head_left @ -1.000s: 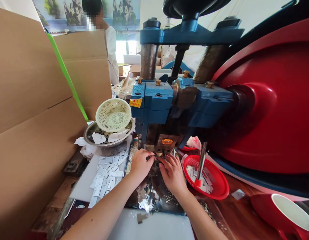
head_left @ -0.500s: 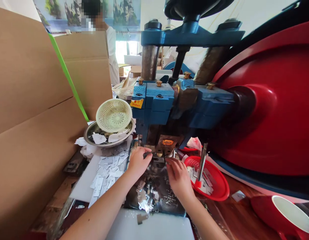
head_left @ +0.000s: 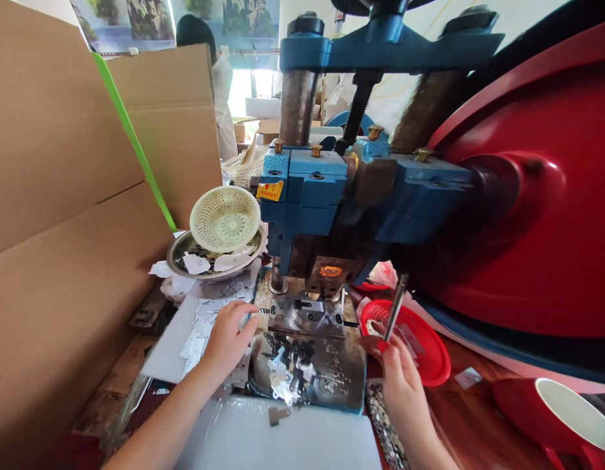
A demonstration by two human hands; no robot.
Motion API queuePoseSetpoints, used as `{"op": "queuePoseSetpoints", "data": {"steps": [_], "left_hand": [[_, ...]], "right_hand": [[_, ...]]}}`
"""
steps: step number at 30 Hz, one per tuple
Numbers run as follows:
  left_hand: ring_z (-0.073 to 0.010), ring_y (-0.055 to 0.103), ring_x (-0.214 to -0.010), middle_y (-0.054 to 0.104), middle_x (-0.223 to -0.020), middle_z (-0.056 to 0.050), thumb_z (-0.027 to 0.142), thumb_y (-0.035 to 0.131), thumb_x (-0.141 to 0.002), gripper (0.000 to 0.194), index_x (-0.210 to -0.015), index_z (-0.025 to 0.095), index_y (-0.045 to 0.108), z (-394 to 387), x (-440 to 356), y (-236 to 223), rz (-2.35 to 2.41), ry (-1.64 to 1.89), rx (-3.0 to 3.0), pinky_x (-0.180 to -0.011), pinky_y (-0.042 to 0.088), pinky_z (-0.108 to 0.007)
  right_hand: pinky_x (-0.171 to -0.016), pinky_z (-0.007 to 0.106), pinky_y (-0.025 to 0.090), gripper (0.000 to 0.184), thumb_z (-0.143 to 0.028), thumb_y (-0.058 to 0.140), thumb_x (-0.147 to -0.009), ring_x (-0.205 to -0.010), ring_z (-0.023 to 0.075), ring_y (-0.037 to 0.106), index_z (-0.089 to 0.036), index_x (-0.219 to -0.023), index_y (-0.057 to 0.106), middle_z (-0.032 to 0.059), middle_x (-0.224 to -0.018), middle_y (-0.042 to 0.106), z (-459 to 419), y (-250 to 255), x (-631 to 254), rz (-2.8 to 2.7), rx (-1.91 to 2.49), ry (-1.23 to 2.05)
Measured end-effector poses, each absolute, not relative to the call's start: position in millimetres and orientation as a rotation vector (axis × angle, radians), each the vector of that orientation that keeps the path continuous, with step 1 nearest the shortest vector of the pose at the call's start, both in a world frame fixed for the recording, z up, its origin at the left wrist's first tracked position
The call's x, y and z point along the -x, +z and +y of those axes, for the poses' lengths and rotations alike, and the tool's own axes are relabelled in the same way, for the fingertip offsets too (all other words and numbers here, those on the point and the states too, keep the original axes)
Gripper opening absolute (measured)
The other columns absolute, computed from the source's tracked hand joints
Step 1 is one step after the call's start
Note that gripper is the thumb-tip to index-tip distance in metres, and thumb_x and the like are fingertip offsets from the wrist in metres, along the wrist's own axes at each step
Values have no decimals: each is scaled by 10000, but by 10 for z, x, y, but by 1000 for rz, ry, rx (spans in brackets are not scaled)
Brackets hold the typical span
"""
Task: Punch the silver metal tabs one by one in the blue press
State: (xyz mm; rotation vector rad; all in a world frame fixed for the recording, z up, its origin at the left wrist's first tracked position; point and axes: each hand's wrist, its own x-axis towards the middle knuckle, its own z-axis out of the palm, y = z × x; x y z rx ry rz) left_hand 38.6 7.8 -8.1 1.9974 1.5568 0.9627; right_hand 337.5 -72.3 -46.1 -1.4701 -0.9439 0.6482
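My left hand (head_left: pixel 232 336) is just left of the metal die (head_left: pixel 282 320) on the press bed, its thumb and index finger apart with nothing visible between them. My right hand (head_left: pixel 400 372) is closed around the red lower end of a metal lever (head_left: pixel 396 307), in front of the red basket. A small flat metal piece (head_left: pixel 309 305) lies on the die beneath the raised punch block (head_left: pixel 331 273). Small cut metal pieces (head_left: pixel 287 369), silvery and dark, are heaped on the bed in front of the die.
The blue press (head_left: pixel 307 196) towers ahead, with a large red flywheel (head_left: pixel 542 196) at right. Flat metal blanks (head_left: pixel 204 326) lie at left, below a steel bowl (head_left: pixel 175 258) and a pale colander (head_left: pixel 224 219). A red basket (head_left: pixel 436 356) holds pieces. Cardboard (head_left: pixel 62 215) walls the left; a person (head_left: pixel 224 98) stands behind.
Both hands have moved away from the die, the left one to the left and the right one to the lever. The die and the piece on it are now uncovered.
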Motion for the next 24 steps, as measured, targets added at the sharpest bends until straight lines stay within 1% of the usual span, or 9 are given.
{"op": "queuePoseSetpoints", "data": {"steps": [2,4,6,8,10,14,18,20,24], "left_hand": [[-237,561,-995,628,-998,-40,259,508,-838,179,-919,233,666,27,-249,-94,1575,910,-2034,-926,415,-414],[-239,560,-994,630,-993,-39,265,500,-843,183,-915,234,665,-15,-89,-96,1579,826,-2078,-921,417,-413],[-241,552,-1010,627,-1009,-39,265,497,-843,188,-926,237,664,-53,62,-80,1566,716,-2119,-925,416,-411],[-239,539,-1037,617,-1049,-37,260,507,-836,197,-958,246,662,-90,171,-46,1535,583,-2148,-938,411,-404],[-236,527,-1058,603,-1095,-36,262,526,-828,221,-1009,256,653,-116,219,-7,1484,452,-2184,-947,406,-392],[-240,516,-1057,593,-1107,-47,263,557,-816,284,-1092,263,622,-76,186,18,1443,275,-2319,-942,396,-383],[-253,508,-1018,582,-1060,-61,244,561,-815,205,-1006,240,636,76,138,-34,1564,209,-2387,-911,390,-390],[-254,507,-995,575,-1038,-59,256,586,-801,156,-946,228,635,148,128,-64,1584,172,-2391,-897,387,-391],[-244,518,-956,583,-980,-43,254,631,-758,95,-845,218,625,206,101,-77,1560,196,-2384,-857,387,-367]], "right_hand": [[-802,393,507,605,-667,363,-831,-928,243,636,-227,-1211,530,80,-991,688,-668,-492,-3337,-868,1393,726],[-760,384,514,622,-680,350,-823,-873,238,645,-220,-1203,525,79,-935,690,-582,-490,-3283,-839,1358,813],[-741,369,509,576,-663,431,-789,-841,239,643,-203,-1100,585,82,-894,690,-443,-450,-3216,-900,1453,788],[-754,359,490,495,-619,487,-765,-859,244,633,-194,-972,634,93,-914,687,-255,-380,-3134,-1071,1581,696],[-764,351,467,445,-577,498,-762,-879,246,620,-197,-938,646,93,-937,681,-51,-304,-3044,-1313,1647,600],[-625,305,424,333,-512,540,-720,-698,214,602,-209,-812,641,48,-741,656,219,-225,-2945,-1486,1818,568],[-523,278,364,355,-553,518,-715,-544,168,515,-205,-688,587,6,-568,569,102,-255,-3182,-1269,1776,561],[-515,275,367,401,-582,499,-731,-528,158,500,-192,-747,589,3,-569,562,-92,-275,-3395,-1131,1753,507],[-619,319,433,466,-527,523,-752,-685,208,590,-167,-1040,586,57,-787,652,-525,-319,-3642,-937,1916,278]]}}
